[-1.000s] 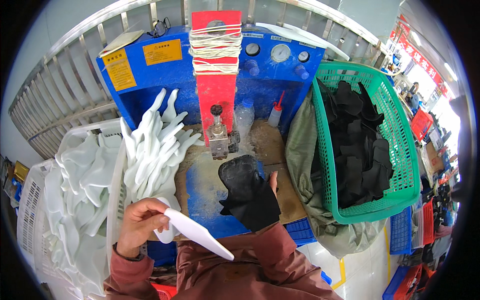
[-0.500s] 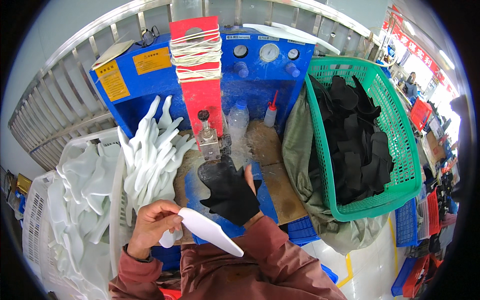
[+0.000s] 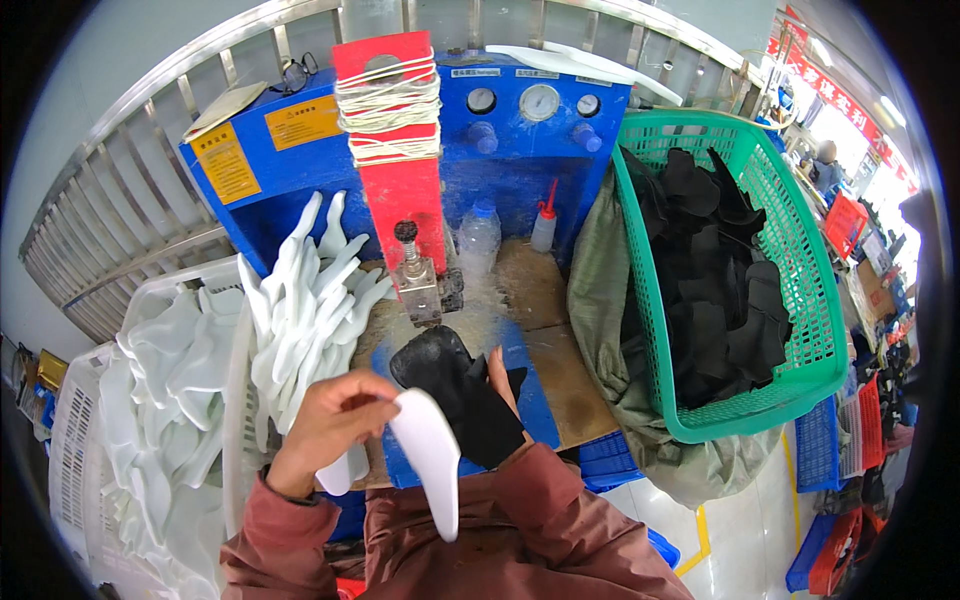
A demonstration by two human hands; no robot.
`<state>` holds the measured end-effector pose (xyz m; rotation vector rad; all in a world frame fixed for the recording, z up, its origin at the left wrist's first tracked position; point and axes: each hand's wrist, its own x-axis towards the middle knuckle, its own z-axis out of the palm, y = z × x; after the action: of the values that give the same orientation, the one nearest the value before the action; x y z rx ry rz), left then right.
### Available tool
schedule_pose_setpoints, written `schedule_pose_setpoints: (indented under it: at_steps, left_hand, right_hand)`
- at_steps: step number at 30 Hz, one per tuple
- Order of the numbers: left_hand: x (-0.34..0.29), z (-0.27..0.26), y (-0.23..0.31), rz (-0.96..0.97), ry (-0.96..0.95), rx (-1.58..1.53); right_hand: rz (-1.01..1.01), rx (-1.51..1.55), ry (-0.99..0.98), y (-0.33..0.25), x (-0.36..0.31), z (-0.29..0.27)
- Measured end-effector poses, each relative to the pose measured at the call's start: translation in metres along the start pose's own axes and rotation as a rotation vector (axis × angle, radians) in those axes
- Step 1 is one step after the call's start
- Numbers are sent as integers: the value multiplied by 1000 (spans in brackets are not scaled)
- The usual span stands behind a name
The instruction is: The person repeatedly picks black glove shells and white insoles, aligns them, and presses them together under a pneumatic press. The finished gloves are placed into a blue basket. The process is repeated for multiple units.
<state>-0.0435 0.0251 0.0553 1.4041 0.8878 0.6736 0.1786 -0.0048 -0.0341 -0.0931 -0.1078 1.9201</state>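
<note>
My left hand [image 3: 335, 425] pinches one end of a white insole-shaped piece [image 3: 425, 455], which hangs toward my lap. A black shoe upper [image 3: 460, 385] lies over the blue work plate [image 3: 518, 350]. My right hand [image 3: 500, 378] holds the upper from its right side; a finger or thumb shows along its edge, and the rest of the hand is hidden behind it. Just beyond the upper stands the small metal head [image 3: 420, 290] of the press, below its red arm [image 3: 398, 190].
Several white pieces stand in a pile [image 3: 310, 310] beside a white basket [image 3: 120, 290] filled with more. At right is a green basket [image 3: 690, 425] of black uppers. A clear bottle [image 3: 480, 240] and a red-tipped squeeze bottle [image 3: 543, 228] stand behind the plate.
My left hand has moved right and up, and the white piece has swung to hang more steeply. The black upper has come slightly away from the press head and looks more folded.
</note>
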Motion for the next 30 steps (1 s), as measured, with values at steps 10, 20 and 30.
schedule_pose_setpoints:
  at_steps: [10,20,30]
  left_hand:
    - [38,12,-21,159,238,220]
    - [44,20,-30,257,309,438]
    - [45,42,-25,399,500,644]
  right_hand:
    - [-11,-406,168,4,-24,5]
    - [5,-432,134,6,-31,-13]
    - [11,-462,232,5,-30,-30]
